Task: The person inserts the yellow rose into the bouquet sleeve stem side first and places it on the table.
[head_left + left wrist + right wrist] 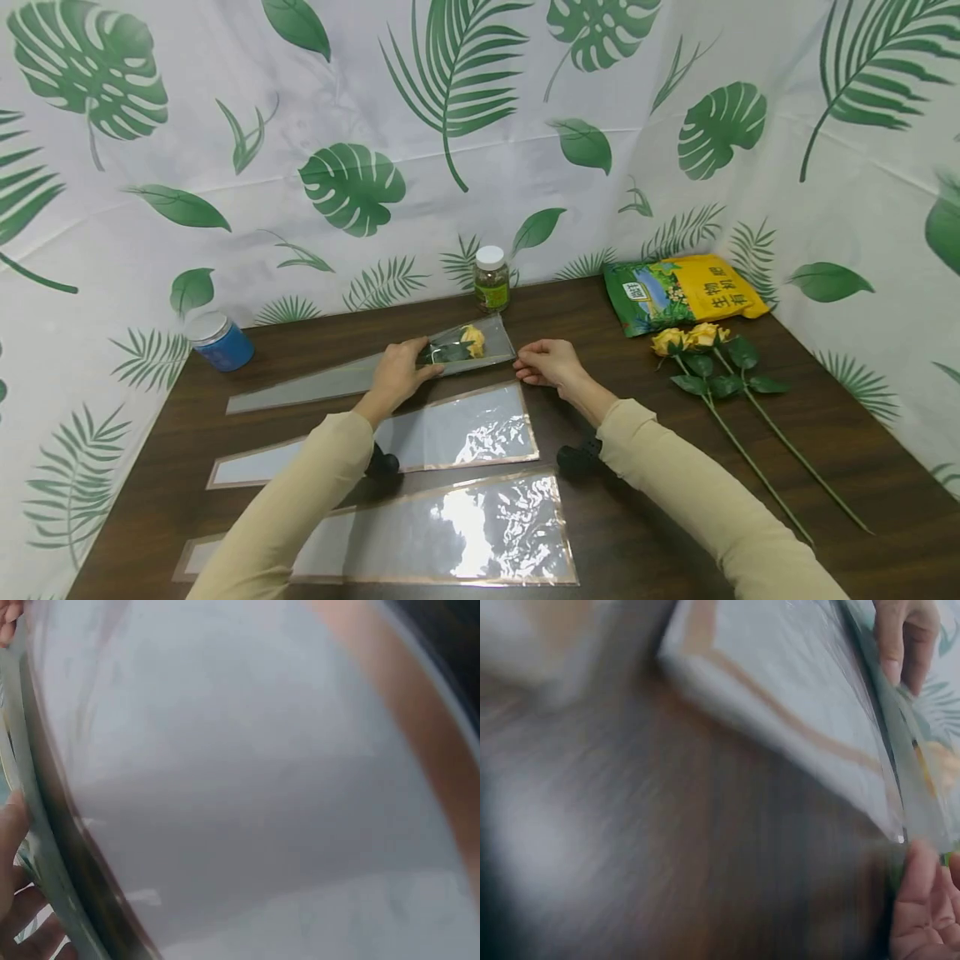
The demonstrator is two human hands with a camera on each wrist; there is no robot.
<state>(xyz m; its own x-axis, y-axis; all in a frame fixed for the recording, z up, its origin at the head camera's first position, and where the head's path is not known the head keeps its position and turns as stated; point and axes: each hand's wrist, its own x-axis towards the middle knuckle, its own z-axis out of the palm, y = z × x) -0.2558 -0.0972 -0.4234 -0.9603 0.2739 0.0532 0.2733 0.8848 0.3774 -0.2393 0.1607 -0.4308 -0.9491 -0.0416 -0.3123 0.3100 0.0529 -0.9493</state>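
Note:
A tapered clear flower sleeve [495, 335] with a yellow rose [473, 341] in its wide end lies at the back of the dark table. Across its middle, my left hand [397, 372] holds the sleeve, thumb on the near edge and fingers over the far side. My right hand [551, 364] pinches the near corner of its wide end. The right wrist view shows the right fingers [919, 881] at that corner, with the rose blurred behind the film. Much of the stem is hidden by the left hand.
Two more flat sleeves, a middle one [450, 433] and a front one [420, 533], lie nearer. Two yellow roses [690, 337] lie at right beside a yellow-green bag [682, 292]. Behind stand a white-capped jar [491, 283] and, at left, a blue jar [221, 342].

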